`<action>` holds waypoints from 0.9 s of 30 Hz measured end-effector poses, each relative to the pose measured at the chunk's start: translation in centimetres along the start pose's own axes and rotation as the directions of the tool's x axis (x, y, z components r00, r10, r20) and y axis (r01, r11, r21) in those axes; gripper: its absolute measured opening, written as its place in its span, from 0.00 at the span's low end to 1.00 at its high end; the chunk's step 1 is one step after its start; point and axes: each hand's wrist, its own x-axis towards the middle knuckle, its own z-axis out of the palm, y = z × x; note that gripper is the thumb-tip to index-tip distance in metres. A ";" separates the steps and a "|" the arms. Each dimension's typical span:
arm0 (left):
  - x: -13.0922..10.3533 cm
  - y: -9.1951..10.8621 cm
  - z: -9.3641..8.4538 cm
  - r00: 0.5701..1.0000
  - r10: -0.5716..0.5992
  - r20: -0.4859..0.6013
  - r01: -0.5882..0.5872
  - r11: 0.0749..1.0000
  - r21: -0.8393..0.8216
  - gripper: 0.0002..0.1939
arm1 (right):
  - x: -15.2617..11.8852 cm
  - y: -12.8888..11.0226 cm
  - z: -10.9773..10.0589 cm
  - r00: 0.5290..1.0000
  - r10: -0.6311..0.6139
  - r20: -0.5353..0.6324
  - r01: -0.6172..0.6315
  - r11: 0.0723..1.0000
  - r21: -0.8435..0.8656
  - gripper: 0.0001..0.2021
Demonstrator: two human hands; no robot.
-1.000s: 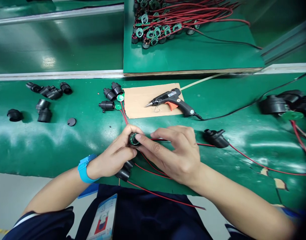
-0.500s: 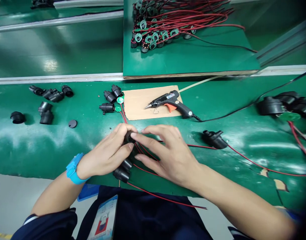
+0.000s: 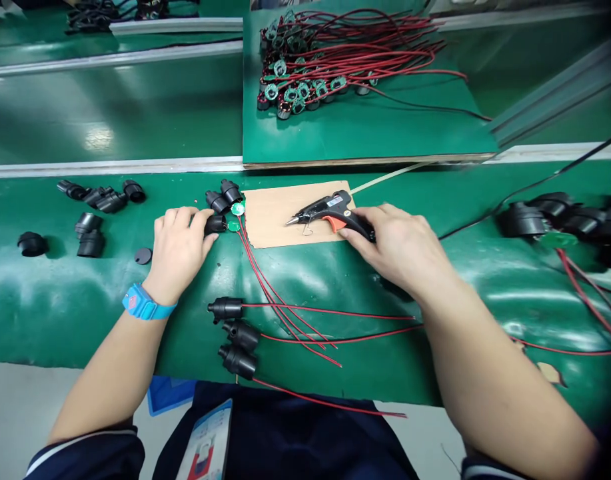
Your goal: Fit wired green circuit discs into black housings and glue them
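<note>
My left hand (image 3: 181,248) has its thumb and fingers around a black plastic housing (image 3: 216,224). A small green circuit board (image 3: 233,227) sticks out of that housing's right end. Beside it stand two more black housings (image 3: 230,191), one with a round green board (image 3: 238,209); red wires (image 3: 258,270) trail from the boards. My right hand (image 3: 398,247) grips the handle of a hot glue gun (image 3: 330,208), which rests on a piece of cardboard (image 3: 265,230) with its nozzle to the left. Three wired black housings (image 3: 226,307) lie in front of me.
Loose black housings (image 3: 90,243) and a round black cap (image 3: 143,256) lie at left. On a raised green shelf (image 3: 335,143) sits a pile of wired circuit boards (image 3: 305,90). More black parts (image 3: 525,217) are at right. The glue gun's cable (image 3: 465,228) runs rightward.
My hands have parted from the black housing they held together, which now lies with the wired ones. The left moved up-left to another housing, the right up-right to the glue gun.
</note>
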 end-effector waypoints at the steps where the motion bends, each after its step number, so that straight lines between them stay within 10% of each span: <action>1: 0.0 -0.2 0.3 1.000 -0.007 0.009 0.007 1.000 -0.016 0.17 | 0.1 0.0 0.3 1.000 -0.003 -0.010 0.003 1.000 0.029 0.16; 12: -1.9 2.5 -1.0 0.993 -0.059 -0.100 -0.013 0.800 -0.600 0.26 | -0.6 -4.4 -3.7 0.999 0.045 0.026 -0.052 0.852 0.521 0.19; 27: -3.4 5.7 -2.2 0.992 -0.025 -0.125 -0.057 0.786 -0.616 0.16 | -1.3 -7.6 -4.6 0.951 -0.024 -0.309 0.095 0.972 0.216 0.21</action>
